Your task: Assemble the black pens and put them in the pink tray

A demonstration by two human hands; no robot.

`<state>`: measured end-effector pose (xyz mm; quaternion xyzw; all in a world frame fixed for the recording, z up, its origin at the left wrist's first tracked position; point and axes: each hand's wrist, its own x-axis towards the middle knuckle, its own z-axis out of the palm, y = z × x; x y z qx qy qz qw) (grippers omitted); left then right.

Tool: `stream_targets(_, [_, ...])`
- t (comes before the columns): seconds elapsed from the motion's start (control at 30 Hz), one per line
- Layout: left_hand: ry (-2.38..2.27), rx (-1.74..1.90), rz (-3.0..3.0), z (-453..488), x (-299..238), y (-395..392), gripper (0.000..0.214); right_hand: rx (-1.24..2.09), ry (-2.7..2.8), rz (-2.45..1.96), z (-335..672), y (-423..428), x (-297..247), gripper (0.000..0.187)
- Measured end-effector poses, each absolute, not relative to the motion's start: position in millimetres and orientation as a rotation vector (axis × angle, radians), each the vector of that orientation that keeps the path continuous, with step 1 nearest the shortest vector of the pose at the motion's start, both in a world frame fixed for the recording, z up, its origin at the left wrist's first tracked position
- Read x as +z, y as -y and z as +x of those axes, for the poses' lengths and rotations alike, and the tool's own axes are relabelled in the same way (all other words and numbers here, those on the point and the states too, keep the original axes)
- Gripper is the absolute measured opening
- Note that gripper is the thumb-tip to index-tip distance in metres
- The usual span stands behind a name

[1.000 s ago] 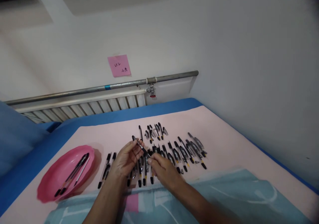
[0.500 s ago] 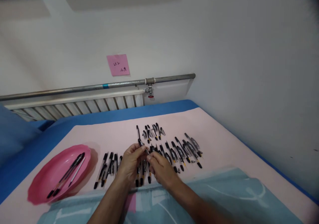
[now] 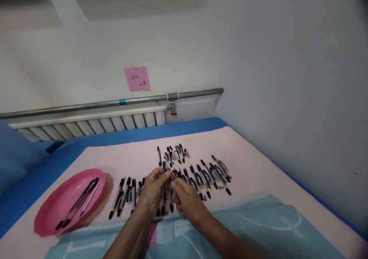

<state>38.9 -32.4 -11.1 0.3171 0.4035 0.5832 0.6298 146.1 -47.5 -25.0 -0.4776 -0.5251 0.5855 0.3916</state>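
I have both grips closed on one black pen [image 3: 165, 166], held in the air to the right of the pink bowl [image 3: 66, 195]. A second ago the fingers of my left hand [image 3: 152, 190] were fanned open, and more of the pen showed between the grips; now they curl around it, only the dark top end stands clear, and the fingertips have come right up to those of my right hand [image 3: 188, 199]. That hand pinches the near end. I take the change to mean that the handling has gone from steadying the pen to close, two-handed work where the fingers meet, but they hide that spot, so I cannot tell whether its parts are joined

Elsewhere I see no change: two dark pens [image 3: 79, 201] and a white stick [image 3: 89, 198] lie inside the bowl, a few pens [image 3: 116, 197] sit just right of it, the larger spread [image 3: 209, 174] lies farther right, past my hands, and a small cluster [image 3: 182, 153] lies to its right and farther back, all on the pink sheet [image 3: 258, 178]
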Motion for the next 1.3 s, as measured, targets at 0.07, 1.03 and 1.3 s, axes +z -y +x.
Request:
stream_targets(0.07, [-0.926,1.359,0.715,42,-13,32,0.023,1.554,1.290,-1.199,144,45,-26,0.022])
stream_targets(1.03, [-2.854,0.441,1.437,-190,6,52,0.032,1.429,1.763,-1.117,155,43,-29,0.027])
stream_targets(1.3, [-2.413,0.589,1.797,-77,22,0,0.029,1.257,1.858,-1.073,152,49,-25,0.017])
